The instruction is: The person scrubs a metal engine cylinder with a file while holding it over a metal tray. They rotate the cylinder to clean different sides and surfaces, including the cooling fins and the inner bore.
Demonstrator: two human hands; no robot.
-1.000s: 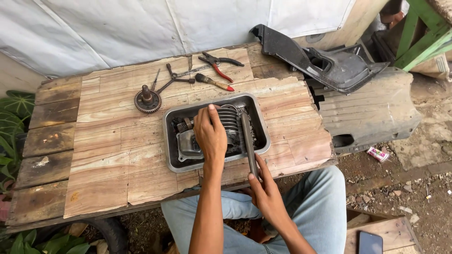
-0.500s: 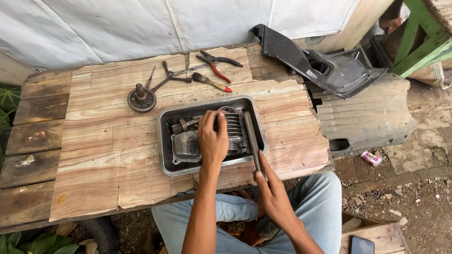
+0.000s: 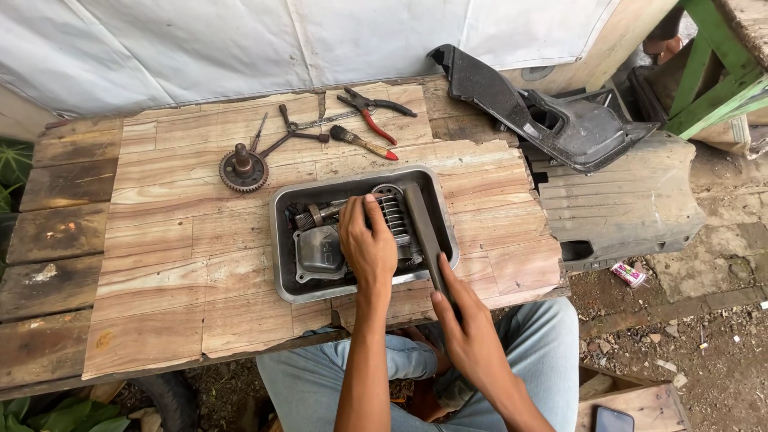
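A grey metal tray sits on the wooden table and holds several oily engine parts, among them a finned cylinder, a grey cover and a short shaft. My left hand rests palm-down on the finned cylinder, fingers curled over it. My right hand grips the near end of a long grey metal bar, which leans over the tray's near right edge with its far end inside the tray.
A toothed gear, a cross wrench, red-handled pliers and a red-tipped screwdriver lie at the table's back. A black plastic motorcycle panel rests at the right. My blue jeans sit below the table edge.
My view has shifted a little. My left hand stays on the finned cylinder and my right hand keeps hold of the bar, which has barely moved.
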